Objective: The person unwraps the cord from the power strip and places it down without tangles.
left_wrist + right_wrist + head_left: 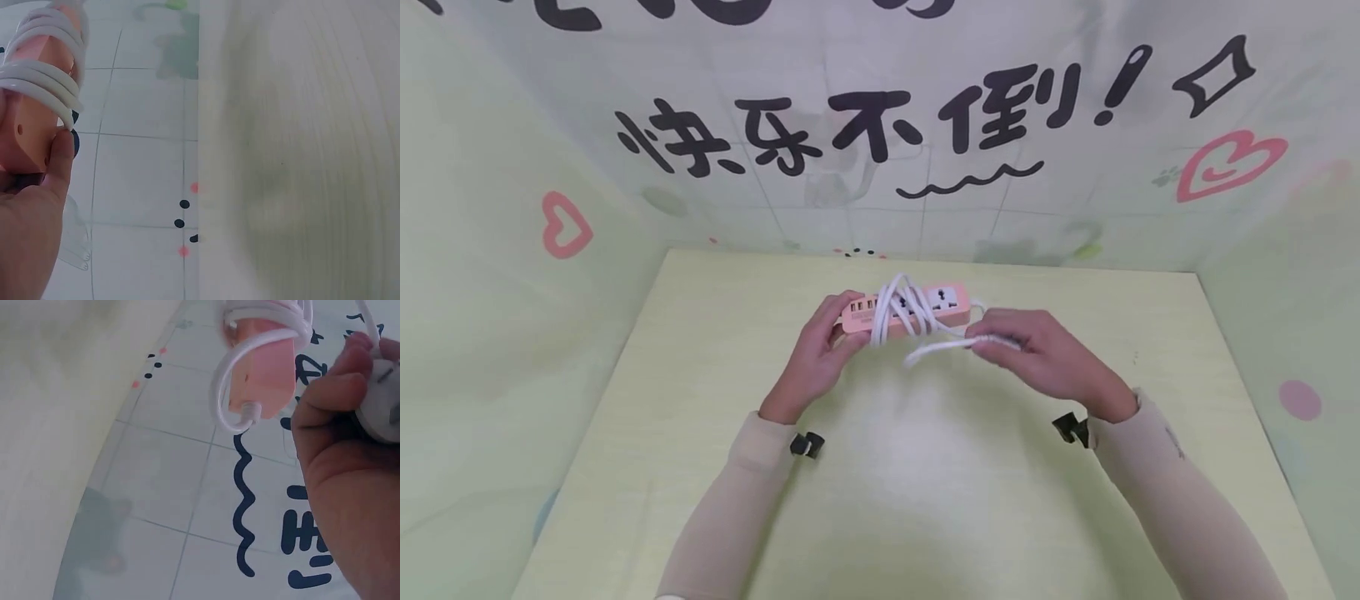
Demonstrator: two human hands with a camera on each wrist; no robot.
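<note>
A pink power strip (953, 317), with sockets and several USB ports on its top face, is held up over the table. White cord (882, 315) is looped several times around its middle. My left hand (818, 354) grips the strip's left end, thumb along the near side. My right hand (1051, 354), just beyond the other end, holds the cord's white plug (380, 403), which shows in the right wrist view. A loose length of cord (942, 346) sticks out leftward from these fingers, in front of the strip. In the left wrist view, cord loops (44, 81) lie close to my thumb.
The pale wooden table (925, 483) stretches beneath both arms. A white sheet (880, 200) with black lettering and drawings hangs along the back, and pale green sheets (482, 317) close off the sides. Small black devices (807, 445) sit at both wrists.
</note>
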